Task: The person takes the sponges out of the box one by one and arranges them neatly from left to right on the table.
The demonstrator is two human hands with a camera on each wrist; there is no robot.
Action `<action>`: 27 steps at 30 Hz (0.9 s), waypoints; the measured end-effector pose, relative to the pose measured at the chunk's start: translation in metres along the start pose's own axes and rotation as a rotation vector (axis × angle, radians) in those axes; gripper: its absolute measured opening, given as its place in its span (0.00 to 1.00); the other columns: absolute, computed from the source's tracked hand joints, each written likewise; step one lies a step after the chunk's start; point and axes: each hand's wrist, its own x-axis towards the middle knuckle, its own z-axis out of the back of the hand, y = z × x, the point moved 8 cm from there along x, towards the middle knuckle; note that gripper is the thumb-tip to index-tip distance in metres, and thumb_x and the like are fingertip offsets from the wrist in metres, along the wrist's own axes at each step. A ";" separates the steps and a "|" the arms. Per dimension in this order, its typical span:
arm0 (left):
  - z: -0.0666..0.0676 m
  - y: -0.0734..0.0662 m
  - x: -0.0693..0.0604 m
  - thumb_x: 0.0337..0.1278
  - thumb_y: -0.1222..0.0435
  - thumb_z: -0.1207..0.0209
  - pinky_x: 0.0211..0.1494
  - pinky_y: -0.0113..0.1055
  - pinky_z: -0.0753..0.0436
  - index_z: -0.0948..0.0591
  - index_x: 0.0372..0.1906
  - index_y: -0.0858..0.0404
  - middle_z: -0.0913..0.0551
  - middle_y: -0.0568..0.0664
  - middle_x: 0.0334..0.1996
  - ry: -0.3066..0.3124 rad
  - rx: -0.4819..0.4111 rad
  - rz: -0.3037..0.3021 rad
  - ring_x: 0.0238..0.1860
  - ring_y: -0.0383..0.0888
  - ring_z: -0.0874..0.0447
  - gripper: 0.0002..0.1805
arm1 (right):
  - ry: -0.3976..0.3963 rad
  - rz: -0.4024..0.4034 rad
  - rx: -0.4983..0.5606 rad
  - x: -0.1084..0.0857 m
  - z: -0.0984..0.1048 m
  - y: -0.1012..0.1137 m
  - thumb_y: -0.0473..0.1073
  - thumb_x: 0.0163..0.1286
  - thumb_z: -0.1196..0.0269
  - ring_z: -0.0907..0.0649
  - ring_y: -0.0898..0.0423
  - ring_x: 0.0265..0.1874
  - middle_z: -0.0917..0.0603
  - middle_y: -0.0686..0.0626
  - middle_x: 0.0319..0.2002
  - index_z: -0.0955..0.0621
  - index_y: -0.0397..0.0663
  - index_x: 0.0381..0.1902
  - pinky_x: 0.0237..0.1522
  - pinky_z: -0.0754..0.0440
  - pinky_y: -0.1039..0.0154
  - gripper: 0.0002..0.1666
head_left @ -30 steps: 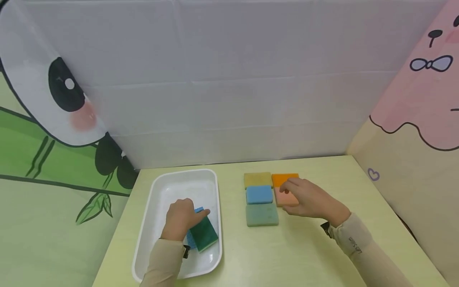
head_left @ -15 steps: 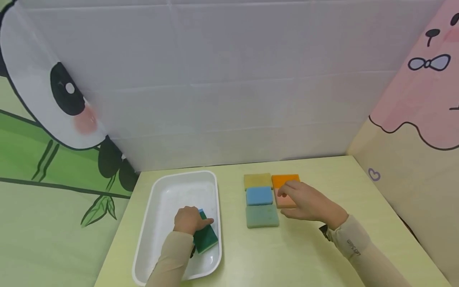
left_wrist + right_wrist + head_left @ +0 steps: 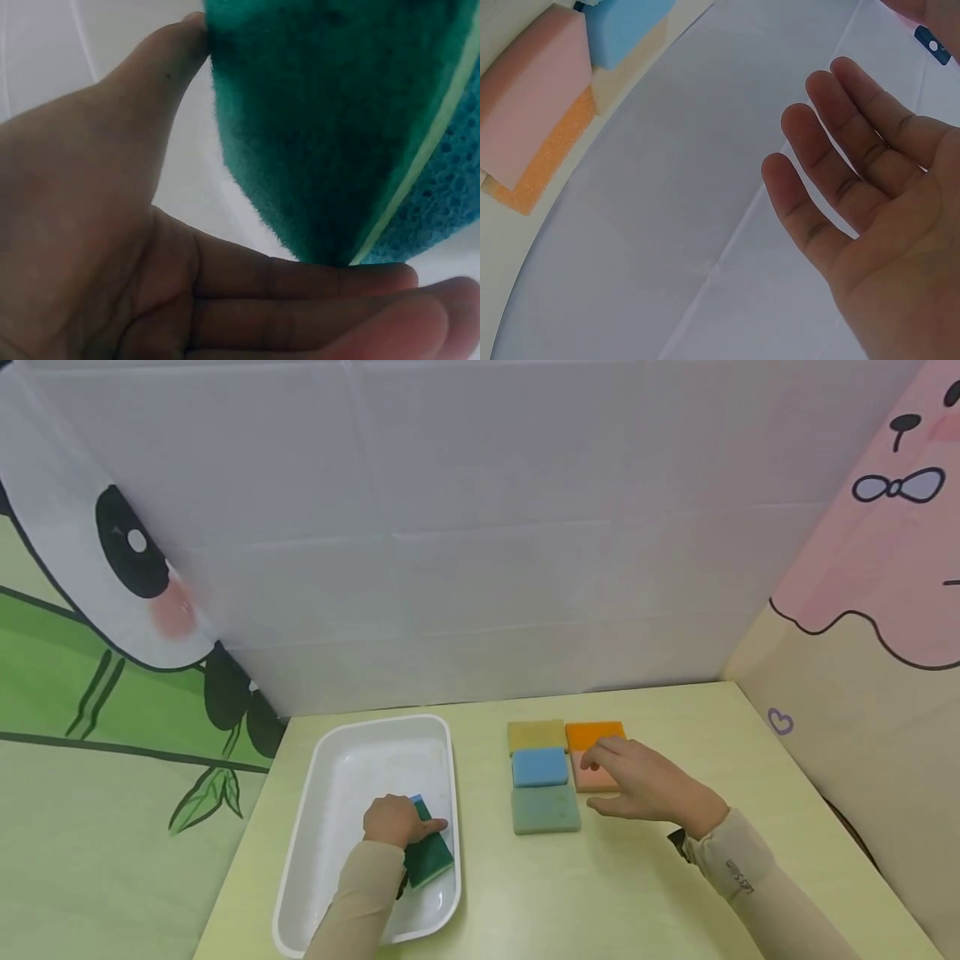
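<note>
In the head view, my left hand (image 3: pixel 393 821) is inside the white tray (image 3: pixel 290 860), at a sponge with a dark green face (image 3: pixel 429 860). The left wrist view shows the thumb at one edge of the green face (image 3: pixel 322 112) and the fingers at its lower corner, holding the sponge between them. Porous blue foam (image 3: pixel 439 176) lies below a thin pale layer; I cannot tell whether it is a separate sponge. My right hand (image 3: pixel 637 781) hovers with relaxed fingers beside a peach sponge (image 3: pixel 596 779), holding nothing.
Grouped right of the tray on the pale yellow table (image 3: pixel 495 902) are an orange sponge (image 3: pixel 594 732), a yellow one (image 3: pixel 536 735), a blue one (image 3: pixel 540 767) and a pale green one (image 3: pixel 546 810). A white wall covering (image 3: pixel 487 585) stands behind.
My left hand has moved right and slightly nearer over the green-faced sponge, covering more of the blue foam. The right hand has barely moved; the sponges keep their places.
</note>
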 end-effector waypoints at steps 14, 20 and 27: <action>0.002 0.005 0.002 0.51 0.38 0.36 0.34 0.43 0.19 0.18 0.31 0.73 0.24 0.56 0.26 0.021 -0.030 -0.022 0.30 0.49 0.25 0.36 | 0.020 -0.025 0.005 0.000 -0.003 -0.005 0.51 0.59 0.26 0.22 0.56 0.41 0.20 0.54 0.43 0.20 0.49 0.47 0.45 0.20 0.56 0.23; 0.017 0.010 0.001 0.51 0.39 0.36 0.33 0.43 0.19 0.19 0.31 0.72 0.25 0.55 0.26 0.018 -0.054 -0.048 0.29 0.49 0.25 0.35 | 0.032 -0.032 0.005 0.001 -0.005 -0.005 0.52 0.59 0.26 0.22 0.57 0.41 0.21 0.56 0.43 0.20 0.49 0.48 0.46 0.20 0.57 0.23; 0.036 0.016 -0.001 0.53 0.39 0.38 0.35 0.43 0.21 0.19 0.32 0.72 0.25 0.55 0.26 0.029 -0.049 -0.094 0.28 0.49 0.25 0.35 | 0.048 -0.040 0.008 0.001 -0.008 -0.005 0.52 0.60 0.27 0.22 0.56 0.40 0.21 0.56 0.42 0.20 0.49 0.48 0.45 0.20 0.56 0.23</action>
